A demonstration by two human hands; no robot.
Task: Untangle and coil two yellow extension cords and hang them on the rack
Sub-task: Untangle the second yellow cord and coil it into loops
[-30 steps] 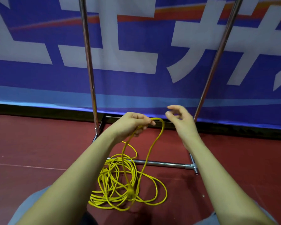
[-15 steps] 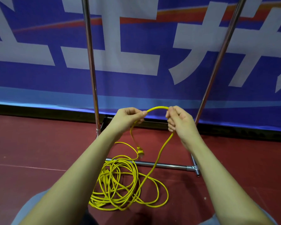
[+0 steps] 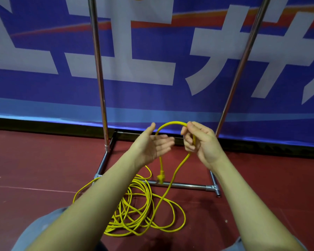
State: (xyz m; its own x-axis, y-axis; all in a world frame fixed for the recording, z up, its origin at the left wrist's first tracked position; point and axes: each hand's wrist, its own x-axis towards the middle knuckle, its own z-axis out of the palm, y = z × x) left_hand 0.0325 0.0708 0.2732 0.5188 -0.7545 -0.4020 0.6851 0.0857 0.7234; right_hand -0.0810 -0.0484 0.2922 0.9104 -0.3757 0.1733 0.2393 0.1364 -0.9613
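One cord | right hand pinches | left hand spread

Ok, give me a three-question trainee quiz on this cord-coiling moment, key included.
1. True or false: the left hand grips the yellow extension cord.
2. Which hand pinches the cord's raised loop? A) left B) right C) both
3. Fill in: the plug hangs above the rack's ____ bar.

Key: 1. False; it is open beside the loop. 2. B, the right hand. 3. base; the remaining cord lies in a heap on the red floor.
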